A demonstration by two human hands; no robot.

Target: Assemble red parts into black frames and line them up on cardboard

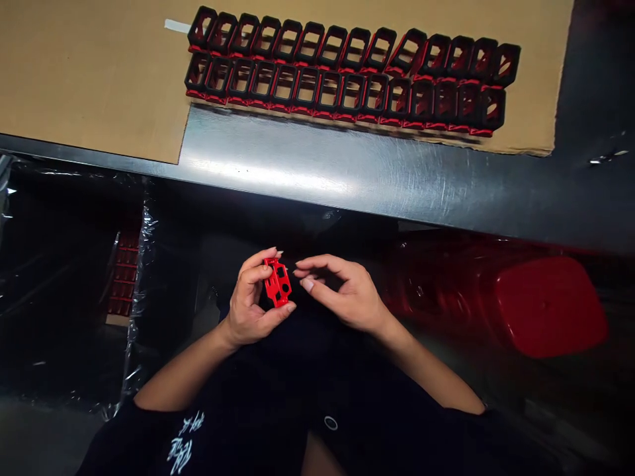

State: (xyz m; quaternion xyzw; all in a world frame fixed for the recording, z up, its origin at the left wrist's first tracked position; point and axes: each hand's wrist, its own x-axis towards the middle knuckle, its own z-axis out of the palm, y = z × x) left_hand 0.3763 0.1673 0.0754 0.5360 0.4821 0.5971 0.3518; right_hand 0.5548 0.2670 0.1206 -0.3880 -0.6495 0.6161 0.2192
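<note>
So far we count two rows of black-and-red frames [347, 74] lined up on the cardboard sheet [99, 79], while our left hand [253, 303] pinches one bare red plastic insert [278, 283] above our lap, and our right hand [347, 296] is curled just beside it, its contents unclear.

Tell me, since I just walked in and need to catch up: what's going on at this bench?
A person holds a small red plastic part in the left hand, below the edge of the metal table. The right hand sits close beside it, fingers curled; whether it grips anything is unclear. On the cardboard sheet up on the table, two rows of black-and-red frames stand lined up.
</note>
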